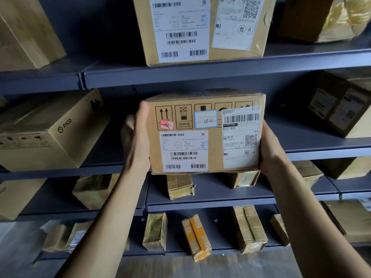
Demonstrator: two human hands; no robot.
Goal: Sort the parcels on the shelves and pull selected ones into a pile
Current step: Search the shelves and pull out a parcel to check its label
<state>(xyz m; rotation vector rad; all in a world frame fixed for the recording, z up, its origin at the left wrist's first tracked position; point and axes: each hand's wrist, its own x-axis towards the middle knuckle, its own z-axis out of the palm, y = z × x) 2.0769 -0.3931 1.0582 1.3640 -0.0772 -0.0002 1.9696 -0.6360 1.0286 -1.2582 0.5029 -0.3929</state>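
Held box (200, 137): centre, in front of the middle shelf (321, 152), between both hands.
Left hand (136, 141): on the held box's left side, thumb at its upper left corner.
Right hand (271, 151): on the held box's lower right side.
Top shelf (200, 76): big box (200, 31) straight above the held box; left box (26, 33) and right parcel (325, 19) well apart at either end.
Middle shelf: Pico box (50, 133) left of the held box; side box (341, 109) at far right.
Third shelf (210, 204): two small parcels (179, 186) just below the held box, one more further left.
Bottom shelf (220, 235): row of parcels (196, 237), side by side, apart.
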